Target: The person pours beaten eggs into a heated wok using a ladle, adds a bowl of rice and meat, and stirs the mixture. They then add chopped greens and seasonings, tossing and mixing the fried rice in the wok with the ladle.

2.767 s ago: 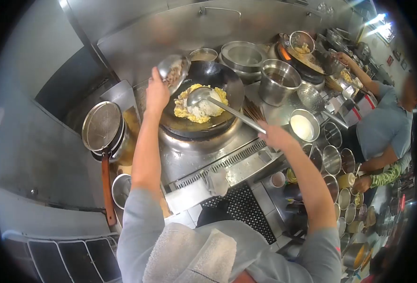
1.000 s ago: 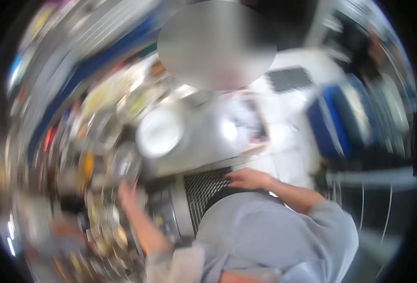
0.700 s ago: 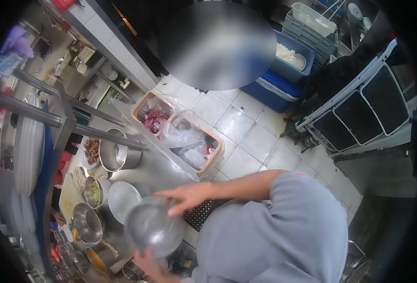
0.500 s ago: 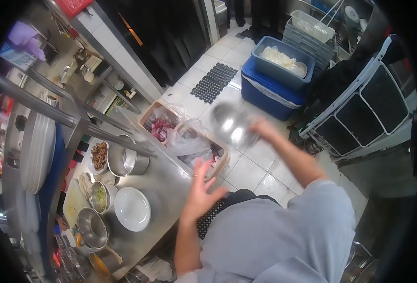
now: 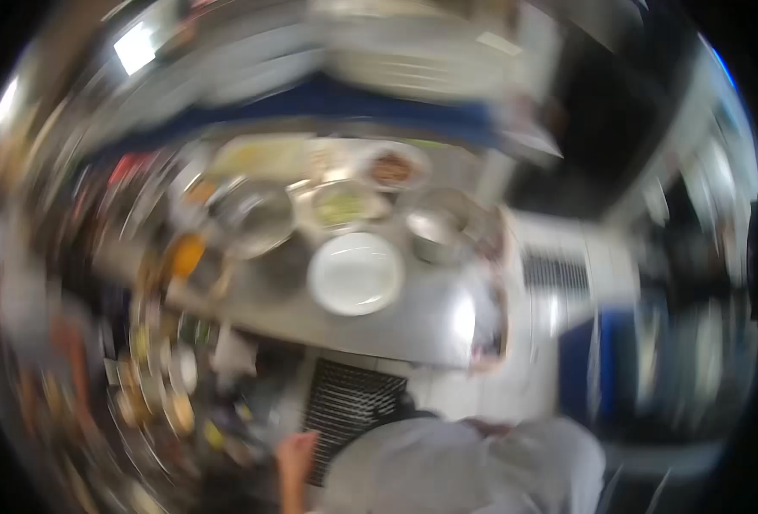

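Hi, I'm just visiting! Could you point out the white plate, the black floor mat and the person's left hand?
White plate [image 5: 355, 276]: head view, its bare middle.
Black floor mat [image 5: 352, 401]: head view, upper middle.
Left hand [image 5: 296, 451]: head view, its blurred middle.

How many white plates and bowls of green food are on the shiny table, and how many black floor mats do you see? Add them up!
White plates: 2 (bare plate, plate with brown food)
Bowls of green food: 1 (metal bowl)
Black mats: 2 (near mat, far mat)
Total: 5
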The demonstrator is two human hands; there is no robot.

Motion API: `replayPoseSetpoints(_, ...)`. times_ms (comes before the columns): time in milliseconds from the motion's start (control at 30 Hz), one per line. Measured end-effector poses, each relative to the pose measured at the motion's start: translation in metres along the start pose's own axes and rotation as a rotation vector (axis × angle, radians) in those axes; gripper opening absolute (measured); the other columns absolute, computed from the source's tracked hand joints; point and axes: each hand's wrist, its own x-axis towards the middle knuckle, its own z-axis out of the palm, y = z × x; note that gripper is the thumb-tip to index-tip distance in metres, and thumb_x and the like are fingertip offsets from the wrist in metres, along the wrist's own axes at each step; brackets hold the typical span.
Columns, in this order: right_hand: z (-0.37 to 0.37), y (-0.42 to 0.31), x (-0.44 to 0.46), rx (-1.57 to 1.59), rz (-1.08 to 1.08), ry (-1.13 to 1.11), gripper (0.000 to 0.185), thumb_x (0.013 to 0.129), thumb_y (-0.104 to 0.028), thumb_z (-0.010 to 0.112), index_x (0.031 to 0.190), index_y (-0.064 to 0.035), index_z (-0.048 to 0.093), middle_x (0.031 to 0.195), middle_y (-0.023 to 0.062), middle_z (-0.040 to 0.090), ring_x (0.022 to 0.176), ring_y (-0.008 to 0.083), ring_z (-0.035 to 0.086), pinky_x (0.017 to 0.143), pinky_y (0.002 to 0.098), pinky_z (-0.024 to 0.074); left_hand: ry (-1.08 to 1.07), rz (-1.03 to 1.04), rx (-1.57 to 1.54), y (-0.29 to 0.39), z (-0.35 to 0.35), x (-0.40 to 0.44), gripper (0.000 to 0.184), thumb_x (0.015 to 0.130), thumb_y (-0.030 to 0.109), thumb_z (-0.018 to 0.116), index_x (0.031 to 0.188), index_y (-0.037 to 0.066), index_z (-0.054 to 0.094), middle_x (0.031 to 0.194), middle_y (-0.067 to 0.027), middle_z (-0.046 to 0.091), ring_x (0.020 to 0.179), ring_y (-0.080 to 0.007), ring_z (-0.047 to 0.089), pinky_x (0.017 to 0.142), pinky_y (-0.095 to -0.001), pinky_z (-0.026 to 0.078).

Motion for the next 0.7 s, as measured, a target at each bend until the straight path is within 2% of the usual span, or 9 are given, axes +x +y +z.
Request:
replayPoseSetpoints(33, 0.026, -0.054, 0.031, 0.147, -0.239, -0.256, 0.066, 0.08, -0.032, 0.063, 0.134, -0.0024, 0.039, 0.115, 0.0209, 0.057, 0.105, 0.0305, 0.056, 0.086, 0.0414, 0.0486, 0.038, -0.351, 0.056, 0.025, -0.032, -0.027, 0.022, 0.079, 0.022, 0.069, 0.075, 0.0, 0.067, 0.068, -0.0159, 0.063, 0.065, -0.0172, 0.061, 0.061, -0.0343, 0.049)
replayPoseSetpoints(100, 0.111, -0.16, 0.082, 0.348, -0.42, -0.935, 0.073, 0.078, -0.036, 0.065, 0.136, -0.0011, 0.037, 0.118, 0.0214, 0.056, 0.11, 0.0301, 0.054, 0.089, 0.0409, 0.047, 0.352, -0.326, -0.038, -0.012, -0.059, -0.086, 0.042, 0.068, 0.012, 0.071, 0.107, 0.0, 0.059, 0.085, -0.0177, 0.062, 0.081, -0.0293, 0.062, 0.071, -0.0396, 0.05)
replayPoseSetpoints(167, 0.236, -0.207, 0.055, -1.568, -0.378, -0.619, 0.07, 0.08, -0.042, 0.062, 0.133, -0.0011, 0.043, 0.139, 0.0225, 0.04, 0.128, 0.0339, 0.04, 0.106, 0.0407, 0.0318, 0.574, -0.403, 0.198, -0.044, -0.073, -0.153, 0.068, 0.068, 0.013, 0.07, 0.13, 0.006, 0.042, 0.126, -0.0214, 0.044, 0.12, -0.0386, 0.039, 0.1, -0.0461, 0.033)
replayPoseSetpoints(200, 0.282, -0.316, -0.045, -1.377, -0.319, -0.922, 0.071, 0.081, -0.042, 0.06, 0.135, -0.0007, 0.04, 0.136, 0.022, 0.044, 0.128, 0.0337, 0.041, 0.106, 0.0384, 0.031, 0.771, -0.514, 0.261, -0.039, -0.082, -0.184, 0.066, 0.071, 0.016, 0.068, 0.13, 0.006, 0.043, 0.126, -0.0216, 0.046, 0.121, -0.0384, 0.04, 0.101, -0.0457, 0.034)
replayPoseSetpoints(400, 0.548, -0.479, -0.417, -0.374, -1.837, -1.697, 0.05, 0.082, -0.002, 0.06, 0.13, 0.0004, 0.047, 0.115, 0.0149, 0.06, 0.102, 0.0209, 0.06, 0.089, 0.0329, 0.046, 1.482, -1.285, 0.228, -0.06, -0.059, -0.31, 0.061, 0.077, 0.015, 0.067, 0.13, 0.001, 0.04, 0.129, -0.0293, 0.04, 0.122, -0.0445, 0.037, 0.101, -0.0458, 0.034)
replayPoseSetpoints(500, 0.635, -0.48, -0.554, -0.293, -1.61, -2.168, 0.036, 0.09, -0.002, 0.046, 0.127, -0.0002, 0.051, 0.099, 0.0096, 0.064, 0.083, 0.0138, 0.06, 0.076, 0.0265, 0.0469, 1.658, -1.413, 0.122, -0.068, -0.051, -0.327, 0.067, 0.076, 0.019, 0.069, 0.13, -0.004, 0.037, 0.127, -0.034, 0.04, 0.119, -0.0471, 0.038, 0.101, -0.0469, 0.035)
replayPoseSetpoints(600, 0.733, -0.404, -0.605, -0.591, -2.524, -1.685, 0.043, 0.094, -0.027, 0.048, 0.125, 0.0022, 0.048, 0.109, 0.0218, 0.058, 0.101, 0.033, 0.058, 0.086, 0.0422, 0.0458, 1.722, -1.5, 0.124, -0.075, -0.055, -0.34, 0.077, 0.074, 0.032, 0.072, 0.13, -0.007, 0.036, 0.122, -0.0352, 0.044, 0.112, -0.0462, 0.045, 0.098, -0.0463, 0.038)
replayPoseSetpoints(667, 0.788, -0.346, -0.589, -1.252, -2.53, -1.569, 0.051, 0.093, -0.031, 0.047, 0.13, 0.0024, 0.037, 0.106, 0.0287, 0.056, 0.099, 0.0381, 0.057, 0.087, 0.0468, 0.0451, 1.612, -1.654, 0.021, -0.096, -0.072, -0.34, 0.087, 0.072, 0.047, 0.071, 0.13, -0.008, 0.035, 0.113, -0.0333, 0.052, 0.104, -0.0441, 0.052, 0.09, -0.0459, 0.044)
replayPoseSetpoints(700, 0.771, -0.344, -0.596, -1.605, -1.911, -1.685, 0.045, 0.092, -0.029, 0.047, 0.126, -0.0007, 0.042, 0.094, 0.0283, 0.061, 0.087, 0.0418, 0.06, 0.079, 0.0497, 0.0474, 1.539, -1.709, -0.129, -0.111, -0.077, -0.338, 0.085, 0.071, 0.051, 0.069, 0.125, -0.009, 0.04, 0.105, -0.0313, 0.056, 0.097, -0.0421, 0.056, 0.083, -0.0459, 0.048)
